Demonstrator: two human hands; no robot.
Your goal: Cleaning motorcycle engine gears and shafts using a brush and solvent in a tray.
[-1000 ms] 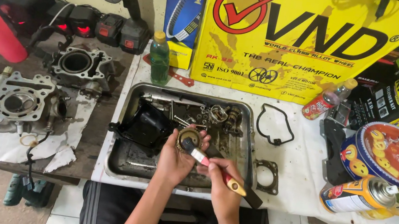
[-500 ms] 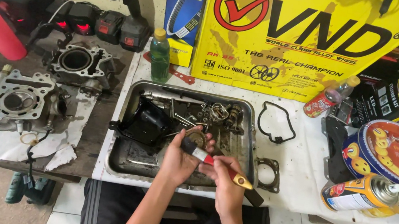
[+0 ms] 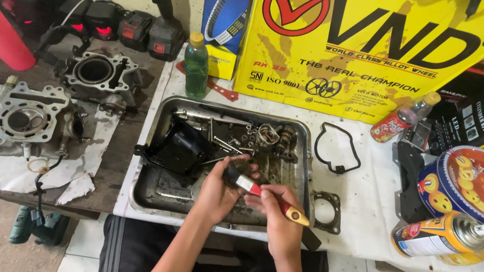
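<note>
At lower centre, my right hand point(image 3: 280, 216) clamps the paintbrush point(image 3: 265, 195), whose bristles have swung left since a second ago onto a small part cupped in my left hand point(image 3: 222, 186); I cannot make the part out. Both work over the metal tray point(image 3: 145, 195), its black cover point(image 3: 179, 145) and loose bolts close by. A green bottle point(image 3: 196, 66) stands beyond; a spray can point(image 3: 440, 235) lies at right.
</note>
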